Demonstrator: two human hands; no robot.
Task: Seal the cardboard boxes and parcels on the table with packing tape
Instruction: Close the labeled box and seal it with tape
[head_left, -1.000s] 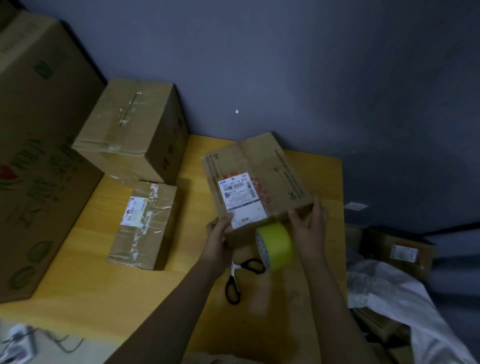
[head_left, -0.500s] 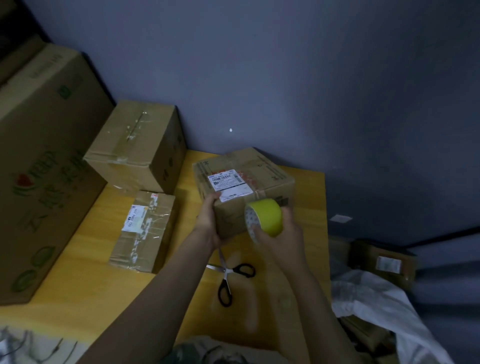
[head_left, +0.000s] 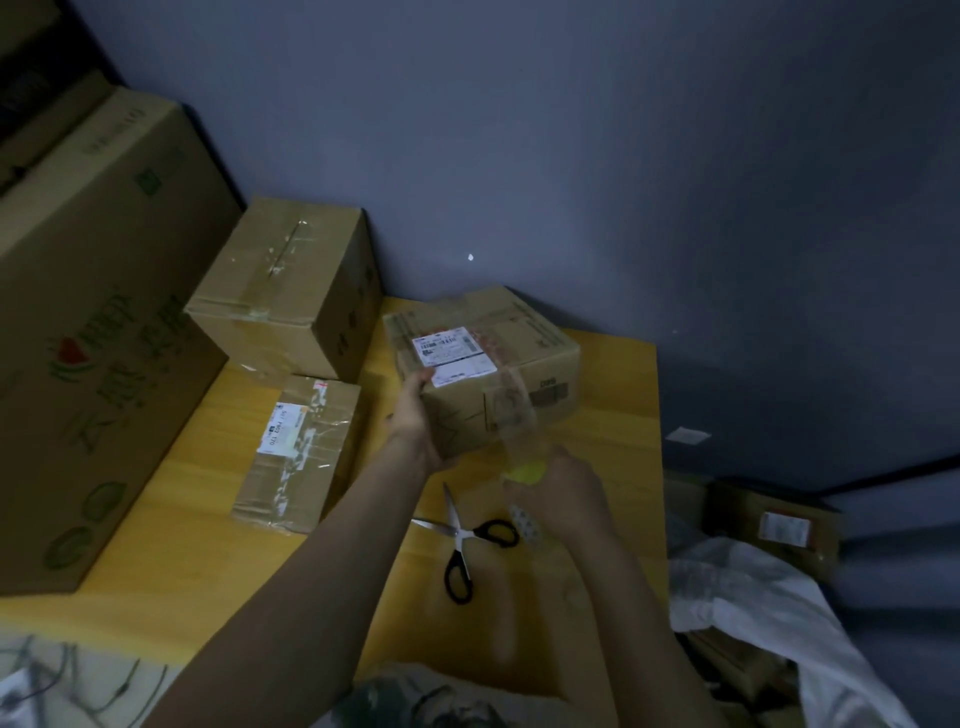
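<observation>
A small cardboard box (head_left: 524, 332) with a white shipping label sits near the far edge of the yellow table (head_left: 613, 395). My left hand (head_left: 418, 415) grips its near left corner, thumb on top. My right hand (head_left: 558, 486) holds the yellow tape roll (head_left: 524, 473) just below the box's front face. A strip of clear tape (head_left: 511, 410) stretches from the box's top edge down its front to the roll. The roll is mostly hidden by my hand and blurred.
Black-handled scissors (head_left: 465, 545) lie on the table near my right wrist. A flat taped parcel (head_left: 301, 447) lies to the left, a taped medium box (head_left: 291, 291) behind it, and a large printed carton (head_left: 98, 322) at far left. White cloth (head_left: 769, 613) and another box (head_left: 784, 530) lie right of the table.
The box went from tilted up to flat on the table. My right hand pulled the roll down from the box's front, drawing out a strip of tape. My left hand stayed on the corner.
</observation>
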